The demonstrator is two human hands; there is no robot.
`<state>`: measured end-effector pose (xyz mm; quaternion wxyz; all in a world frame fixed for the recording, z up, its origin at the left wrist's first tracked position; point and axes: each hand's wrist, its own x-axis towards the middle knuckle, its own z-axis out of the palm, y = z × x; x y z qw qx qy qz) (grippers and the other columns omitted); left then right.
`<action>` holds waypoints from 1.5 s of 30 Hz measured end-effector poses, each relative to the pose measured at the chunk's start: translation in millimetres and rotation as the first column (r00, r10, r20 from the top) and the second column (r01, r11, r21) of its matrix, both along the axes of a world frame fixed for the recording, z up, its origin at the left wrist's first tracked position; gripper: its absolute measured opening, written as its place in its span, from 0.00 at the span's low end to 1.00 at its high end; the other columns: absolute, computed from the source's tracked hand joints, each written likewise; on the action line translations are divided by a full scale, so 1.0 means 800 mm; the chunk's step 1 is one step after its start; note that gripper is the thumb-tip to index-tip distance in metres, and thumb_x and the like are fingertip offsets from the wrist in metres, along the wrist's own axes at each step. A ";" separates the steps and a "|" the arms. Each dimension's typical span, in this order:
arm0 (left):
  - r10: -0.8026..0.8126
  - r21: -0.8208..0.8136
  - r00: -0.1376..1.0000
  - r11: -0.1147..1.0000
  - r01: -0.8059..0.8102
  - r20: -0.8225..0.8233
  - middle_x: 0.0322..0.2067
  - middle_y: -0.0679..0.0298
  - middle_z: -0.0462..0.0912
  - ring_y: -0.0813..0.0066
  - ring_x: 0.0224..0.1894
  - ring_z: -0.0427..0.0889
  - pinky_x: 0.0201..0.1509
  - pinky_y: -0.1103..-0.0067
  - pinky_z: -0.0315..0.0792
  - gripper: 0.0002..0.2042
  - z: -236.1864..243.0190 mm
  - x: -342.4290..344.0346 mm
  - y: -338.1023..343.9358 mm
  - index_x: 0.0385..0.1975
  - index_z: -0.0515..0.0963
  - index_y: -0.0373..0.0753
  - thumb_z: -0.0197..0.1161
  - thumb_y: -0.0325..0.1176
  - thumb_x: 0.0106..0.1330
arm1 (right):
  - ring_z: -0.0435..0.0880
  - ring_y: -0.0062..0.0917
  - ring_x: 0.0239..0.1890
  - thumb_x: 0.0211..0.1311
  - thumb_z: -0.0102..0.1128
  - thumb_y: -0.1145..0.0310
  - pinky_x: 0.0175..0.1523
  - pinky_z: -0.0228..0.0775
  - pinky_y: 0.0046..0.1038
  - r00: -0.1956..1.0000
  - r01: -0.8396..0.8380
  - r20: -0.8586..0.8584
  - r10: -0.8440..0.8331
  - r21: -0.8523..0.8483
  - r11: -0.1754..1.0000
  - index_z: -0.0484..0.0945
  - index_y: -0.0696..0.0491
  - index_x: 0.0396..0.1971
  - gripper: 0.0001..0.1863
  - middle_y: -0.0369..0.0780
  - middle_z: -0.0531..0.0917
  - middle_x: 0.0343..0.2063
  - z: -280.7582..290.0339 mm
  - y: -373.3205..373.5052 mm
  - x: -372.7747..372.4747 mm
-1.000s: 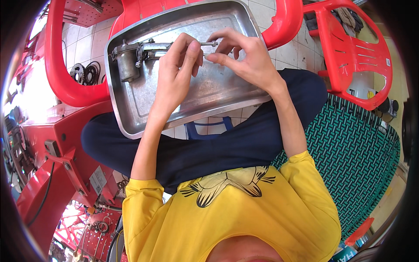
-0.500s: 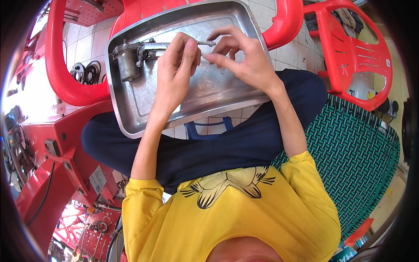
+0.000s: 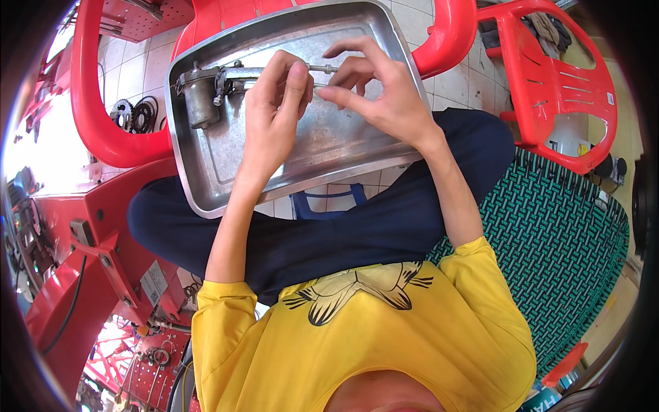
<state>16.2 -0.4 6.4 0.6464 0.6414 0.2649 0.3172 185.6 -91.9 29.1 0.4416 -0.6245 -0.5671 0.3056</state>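
Note:
A worn metal assembly with a cylindrical cup (image 3: 202, 104) at its left end lies over the left part of the steel tray (image 3: 198, 180). From the cup, a metal arm runs right and passes into my left hand (image 3: 276, 96), which is closed around it. A thin rod (image 3: 325, 68) with a nut-like end sticks out beyond these fingers. My right hand (image 3: 384, 93) hovers by that rod end, thumb and bent fingers apart, with nothing visible between them. Part of the rod tip is hidden behind the right fingers. What lies under my left palm cannot be seen.
The tray rests across my legs and against a red plastic chair (image 3: 446, 48). Another red chair (image 3: 559, 86) stands at the right, above a green woven seat (image 3: 549, 254). Red machinery (image 3: 117, 226) stands at the left, with sprockets (image 3: 134, 113) on the tiled floor.
My right hand has shifted slightly around the rod end, its upper fingers moving a little left and covering more of the tip. My left hand and the cup have hardly moved.

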 end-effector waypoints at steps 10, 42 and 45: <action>-0.004 0.007 1.000 1.000 0.004 0.009 0.22 0.73 0.73 0.89 0.24 0.64 0.26 0.85 0.57 0.15 -0.001 0.000 0.001 0.35 0.73 0.37 0.53 0.41 0.82 | 0.88 0.25 0.30 0.64 0.73 0.60 0.35 0.74 0.25 0.992 -0.035 0.123 0.031 0.024 0.999 0.81 0.53 0.46 0.17 0.38 0.89 0.27 -0.003 0.000 0.010; -0.016 0.002 1.000 1.000 0.016 -0.025 0.22 0.71 0.74 0.88 0.24 0.66 0.27 0.83 0.60 0.15 0.002 0.000 -0.001 0.34 0.72 0.36 0.53 0.40 0.82 | 0.87 0.19 0.32 0.69 0.68 0.66 0.36 0.73 0.22 0.983 -0.178 0.022 0.181 -0.102 0.979 0.77 0.56 0.49 0.15 0.38 0.88 0.28 -0.001 -0.002 0.008; -0.029 -0.004 0.999 1.000 0.029 -0.030 0.21 0.71 0.74 0.87 0.24 0.66 0.27 0.83 0.60 0.15 0.001 -0.001 0.001 0.34 0.72 0.36 0.54 0.40 0.82 | 0.86 0.19 0.30 0.70 0.68 0.63 0.35 0.73 0.22 0.994 -0.067 -0.088 0.062 -0.056 0.996 0.79 0.56 0.47 0.15 0.38 0.88 0.27 0.001 -0.003 0.001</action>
